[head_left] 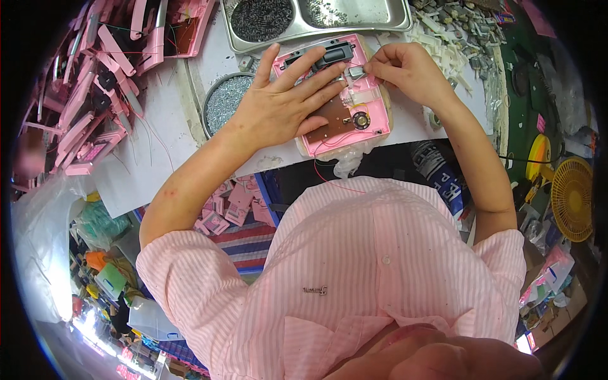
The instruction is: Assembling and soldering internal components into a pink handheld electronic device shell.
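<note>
A pink plastic housing (379,113) lies on the white table in front of me, with a brown circuit board (330,130), a round speaker-like part (361,120), a black molded part (334,56) and thin red wires in it. My left hand (278,104) lies across its left side, fingers spread, pressing on the housing and hiding part of the board. At the right edge, my right hand (408,71) is closed in a pinch, its fingertips on a small silver motor (356,72) seated in the housing. The fingers partly hide that contact.
Left of the housing stands a round dish of small screws (228,98). Behind is a metal tray (405,18) with dark springs and small metal parts. Pink housings (82,120) pile up at left. White plastic parts (443,47) heap at right, near a yellow fan (572,199).
</note>
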The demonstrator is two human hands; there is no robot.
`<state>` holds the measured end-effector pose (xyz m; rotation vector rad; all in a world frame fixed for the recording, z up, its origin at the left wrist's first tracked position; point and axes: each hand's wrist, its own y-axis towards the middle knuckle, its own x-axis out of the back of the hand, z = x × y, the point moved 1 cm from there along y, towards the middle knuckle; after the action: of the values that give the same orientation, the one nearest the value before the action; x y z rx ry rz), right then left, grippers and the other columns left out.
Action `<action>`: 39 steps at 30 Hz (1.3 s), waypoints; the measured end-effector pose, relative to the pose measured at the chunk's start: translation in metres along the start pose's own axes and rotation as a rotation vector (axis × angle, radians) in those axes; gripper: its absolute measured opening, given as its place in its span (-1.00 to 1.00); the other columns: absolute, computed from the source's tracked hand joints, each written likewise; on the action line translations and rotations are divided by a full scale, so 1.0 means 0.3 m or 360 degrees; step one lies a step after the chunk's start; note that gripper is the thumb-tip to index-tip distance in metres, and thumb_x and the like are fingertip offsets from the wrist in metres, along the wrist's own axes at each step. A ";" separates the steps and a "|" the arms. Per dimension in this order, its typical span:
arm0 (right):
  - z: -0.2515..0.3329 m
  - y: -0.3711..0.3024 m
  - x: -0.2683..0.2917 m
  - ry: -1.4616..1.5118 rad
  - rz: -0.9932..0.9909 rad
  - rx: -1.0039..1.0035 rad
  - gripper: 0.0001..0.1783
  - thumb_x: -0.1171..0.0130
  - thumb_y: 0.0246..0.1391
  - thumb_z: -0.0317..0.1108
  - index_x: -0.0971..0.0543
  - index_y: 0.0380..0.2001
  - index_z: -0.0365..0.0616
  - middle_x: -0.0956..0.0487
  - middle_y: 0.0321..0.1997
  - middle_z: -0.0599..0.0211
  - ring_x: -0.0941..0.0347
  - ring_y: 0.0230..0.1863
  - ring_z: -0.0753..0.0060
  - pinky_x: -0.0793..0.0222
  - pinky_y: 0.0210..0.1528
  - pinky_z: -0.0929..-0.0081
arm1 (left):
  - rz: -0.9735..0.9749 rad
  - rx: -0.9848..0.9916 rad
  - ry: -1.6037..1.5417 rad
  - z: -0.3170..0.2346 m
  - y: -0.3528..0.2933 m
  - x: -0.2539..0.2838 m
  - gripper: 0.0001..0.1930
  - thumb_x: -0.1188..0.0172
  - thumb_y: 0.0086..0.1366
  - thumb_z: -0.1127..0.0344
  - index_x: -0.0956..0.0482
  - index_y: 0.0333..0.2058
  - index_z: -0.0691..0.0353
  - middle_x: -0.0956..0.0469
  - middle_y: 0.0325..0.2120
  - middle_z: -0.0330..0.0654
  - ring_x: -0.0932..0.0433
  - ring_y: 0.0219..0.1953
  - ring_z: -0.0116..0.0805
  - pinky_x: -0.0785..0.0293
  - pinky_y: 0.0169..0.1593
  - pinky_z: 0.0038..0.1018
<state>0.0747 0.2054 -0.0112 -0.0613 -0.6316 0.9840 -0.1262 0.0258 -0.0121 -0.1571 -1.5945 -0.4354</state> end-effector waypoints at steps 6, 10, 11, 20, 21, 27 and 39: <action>0.037 -0.030 -0.010 -0.0470 -0.0231 0.0261 -0.74 -0.28 0.08 -0.21 -0.69 -0.37 -0.24 -0.66 -0.50 0.11 -0.59 -0.50 0.28 -0.46 -0.38 0.37 | 0.0198 -0.0006 -0.0011 -0.007 0.024 0.019 -0.32 -0.17 0.24 -0.13 -0.36 0.35 -0.23 -0.21 0.43 -0.46 -0.03 0.50 -0.21 0.40 0.43 0.28; 0.041 -0.042 -0.017 -0.0462 -0.0304 0.0289 -0.73 -0.29 0.07 -0.21 -0.68 -0.40 -0.23 -0.67 -0.44 0.03 -0.65 -0.41 0.03 -0.53 -0.31 0.24 | 0.0197 0.0031 0.0093 -0.016 0.004 0.010 -0.32 -0.15 0.25 -0.11 -0.34 0.36 -0.26 -0.20 0.43 -0.45 -0.03 0.49 -0.17 0.40 0.42 0.32; 0.035 -0.044 -0.015 -0.0498 -0.0279 0.0289 -0.73 -0.30 0.08 -0.21 -0.68 -0.39 -0.24 -0.68 -0.44 0.05 -0.65 -0.41 0.09 -0.53 -0.31 0.26 | 0.0193 0.0029 0.0135 -0.017 0.001 0.006 -0.33 -0.13 0.27 -0.11 -0.33 0.37 -0.28 -0.19 0.43 -0.44 -0.01 0.50 -0.16 0.44 0.42 0.33; -0.178 0.313 0.900 -0.0588 -0.0972 0.0208 -0.69 -0.27 0.18 -0.16 -0.71 -0.23 -0.20 -0.65 -0.49 0.44 -0.52 -0.51 0.66 -0.44 -0.46 0.53 | 0.0511 0.0121 0.0017 -0.020 0.006 0.092 -0.25 -0.23 0.20 -0.18 -0.30 0.38 -0.30 -0.14 0.45 -0.41 0.09 0.53 -0.14 0.16 0.36 0.43; -0.328 0.391 1.090 -0.0679 -0.1264 0.0091 -0.65 -0.23 0.20 -0.08 -0.71 -0.17 -0.14 -0.70 -0.41 0.33 -0.61 -0.45 0.47 -0.48 -0.38 0.42 | 0.0538 0.0109 -0.0005 -0.019 0.019 0.100 -0.24 -0.23 0.19 -0.19 -0.30 0.38 -0.30 -0.14 0.45 -0.40 0.09 0.53 -0.14 0.17 0.37 0.43; -1.021 0.701 1.800 -0.1530 -0.1037 0.0086 -0.44 -0.10 0.25 0.09 -0.64 0.01 -0.20 -0.68 -0.04 0.03 -0.62 -0.03 -0.04 -0.48 0.04 0.22 | 0.0532 -0.0003 -0.0174 0.007 0.042 0.009 -0.26 -0.20 0.20 -0.20 -0.33 0.36 -0.25 -0.17 0.43 -0.38 0.04 0.51 -0.04 0.34 0.39 0.40; -1.160 0.652 1.936 -0.1772 -0.0752 -0.0605 -0.44 -0.15 0.23 0.04 -0.60 -0.04 -0.32 -0.64 -0.09 -0.13 -0.56 -0.01 0.04 -0.43 0.05 0.22 | 0.0119 0.0291 -0.0274 -0.105 0.105 0.011 -0.20 -0.25 0.09 -0.23 -0.44 0.28 0.01 -0.38 0.27 -0.28 -0.19 0.38 -0.12 0.38 0.43 0.23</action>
<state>0.3359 0.8556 -0.0872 0.3136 -1.7576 0.3508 -0.0857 0.0426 -0.0026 -0.1166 -1.7822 -0.2207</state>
